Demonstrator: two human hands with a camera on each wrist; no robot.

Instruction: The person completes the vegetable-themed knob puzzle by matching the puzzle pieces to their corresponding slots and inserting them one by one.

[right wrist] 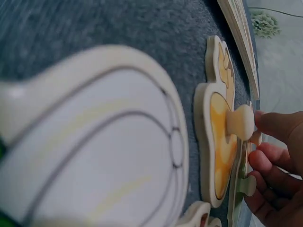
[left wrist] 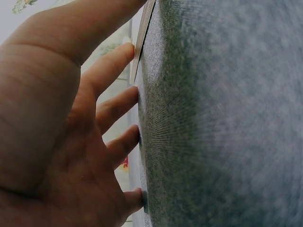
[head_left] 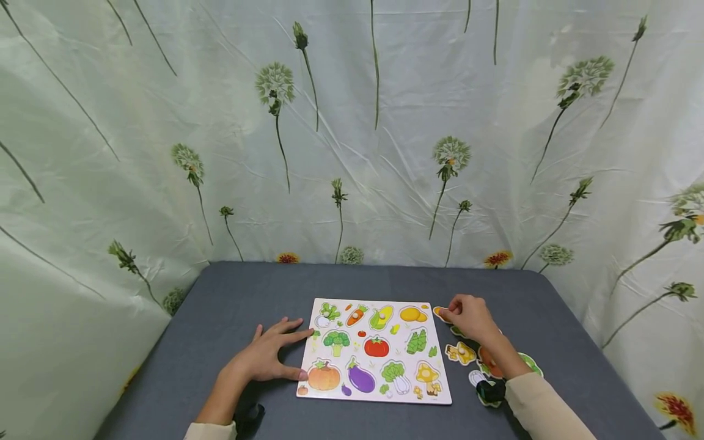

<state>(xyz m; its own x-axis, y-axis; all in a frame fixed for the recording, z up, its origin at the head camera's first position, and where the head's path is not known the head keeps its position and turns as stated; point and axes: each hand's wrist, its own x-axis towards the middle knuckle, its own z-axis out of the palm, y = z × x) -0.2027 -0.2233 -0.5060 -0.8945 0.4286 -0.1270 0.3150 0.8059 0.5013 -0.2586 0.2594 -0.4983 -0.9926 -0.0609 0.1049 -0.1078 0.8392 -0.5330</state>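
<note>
A white puzzle board (head_left: 349, 391) printed with vegetables lies on the table. My left hand (head_left: 269, 353) rests at its left edge with fingers spread, thumb and index touching the rim; in the left wrist view the other fingertips (left wrist: 133, 135) meet the grey cloth. Beyond the board's upper right corner, my right hand (head_left: 472, 316) pinches a small yellow-orange knobbed puzzle piece (head_left: 439, 312), mostly hidden by the fingers. Nearest below it lies a yellow mushroom piece (right wrist: 218, 156) with a pale knob. A white leafy-vegetable piece (right wrist: 109, 156) looms close in the right wrist view.
More loose pieces lie right of the board under the right forearm, among them an orange-red one (head_left: 487, 360) and a green-edged one (head_left: 531, 365). Grey cloth (head_left: 264, 287) covers the table. A flower-printed curtain (head_left: 396, 183) hangs behind and at both sides.
</note>
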